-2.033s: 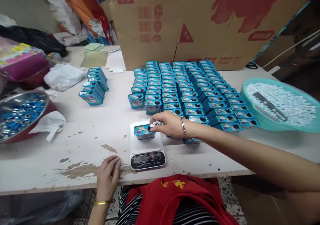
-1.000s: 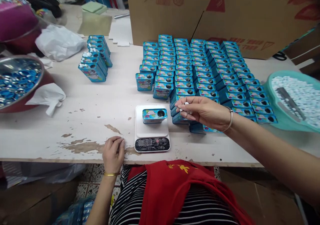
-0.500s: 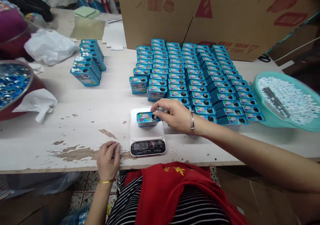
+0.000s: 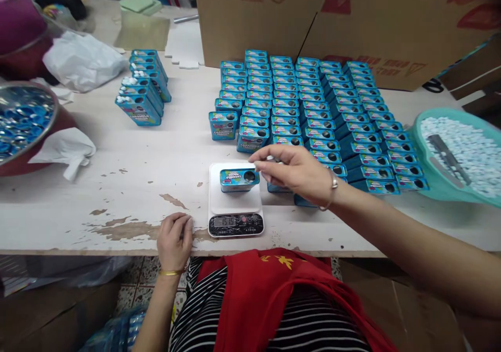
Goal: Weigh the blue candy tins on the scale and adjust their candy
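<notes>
On a white digital scale (image 4: 237, 206) stands a blue candy tin (image 4: 238, 179), upright, with a round dark hole at the right of its top. The lettering on the tin reads "CARAMELO MACIZO". My right hand (image 4: 299, 172) hovers just right of that hole, thumb and fingers drawn together around small white candies, mostly hidden by the fingers. At the table's front edge rests my left hand (image 4: 174, 241), fingers curled, with nothing visible in it. Several rows of similar tins (image 4: 287, 101) stand behind and to the right of the scale.
A turquoise basin (image 4: 434, 177) of white candies, with a dark flat tool in it, sits at the right. Tins with candies on top (image 4: 143, 112) stand at left. A red bowl (image 4: 64, 127) holds blue shiny pieces. Behind the rows rises a large cardboard box (image 4: 250, 28).
My right hand has drawn back slightly to the right from the tin, uncovering its hole. The left hand stays resting at the table edge. The camera view has shifted a little.
</notes>
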Motion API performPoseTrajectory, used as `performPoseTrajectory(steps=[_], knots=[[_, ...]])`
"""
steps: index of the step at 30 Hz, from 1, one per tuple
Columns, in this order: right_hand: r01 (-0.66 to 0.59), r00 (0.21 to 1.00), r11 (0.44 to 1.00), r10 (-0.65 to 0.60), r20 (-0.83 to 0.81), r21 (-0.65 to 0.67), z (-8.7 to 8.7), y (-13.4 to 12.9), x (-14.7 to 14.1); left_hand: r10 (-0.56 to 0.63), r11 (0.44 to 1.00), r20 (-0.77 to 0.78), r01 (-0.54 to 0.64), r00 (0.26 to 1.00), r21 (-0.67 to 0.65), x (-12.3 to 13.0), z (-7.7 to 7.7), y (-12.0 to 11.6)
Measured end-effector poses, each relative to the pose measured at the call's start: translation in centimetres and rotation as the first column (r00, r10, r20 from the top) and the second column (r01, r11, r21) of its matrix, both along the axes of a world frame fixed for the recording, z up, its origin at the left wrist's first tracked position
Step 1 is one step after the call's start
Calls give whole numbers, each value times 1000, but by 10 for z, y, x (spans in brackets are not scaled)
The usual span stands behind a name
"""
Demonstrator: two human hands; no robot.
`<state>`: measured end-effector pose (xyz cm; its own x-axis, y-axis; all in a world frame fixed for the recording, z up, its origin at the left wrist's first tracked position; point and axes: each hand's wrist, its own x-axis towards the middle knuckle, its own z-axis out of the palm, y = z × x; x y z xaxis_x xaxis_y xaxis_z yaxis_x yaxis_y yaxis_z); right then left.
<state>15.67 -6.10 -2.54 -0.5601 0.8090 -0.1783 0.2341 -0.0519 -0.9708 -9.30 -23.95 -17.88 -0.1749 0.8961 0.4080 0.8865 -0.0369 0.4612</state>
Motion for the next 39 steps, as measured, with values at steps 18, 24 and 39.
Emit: performPoseTrajectory(steps=[18,24,39], knots=[[204,925,728,-363,-114,-655,-22,-39,41,24,1000,-2,-24,1000,3,0,-1,-2],[63,941,744,-266,-208,-665,-35,-56,27,-57,996,83,51,995,69,18,50,34],[111,868,646,-432,-243,-755,-75,-99,44,-340,937,-110,326,934,-126,-24,95,199]])
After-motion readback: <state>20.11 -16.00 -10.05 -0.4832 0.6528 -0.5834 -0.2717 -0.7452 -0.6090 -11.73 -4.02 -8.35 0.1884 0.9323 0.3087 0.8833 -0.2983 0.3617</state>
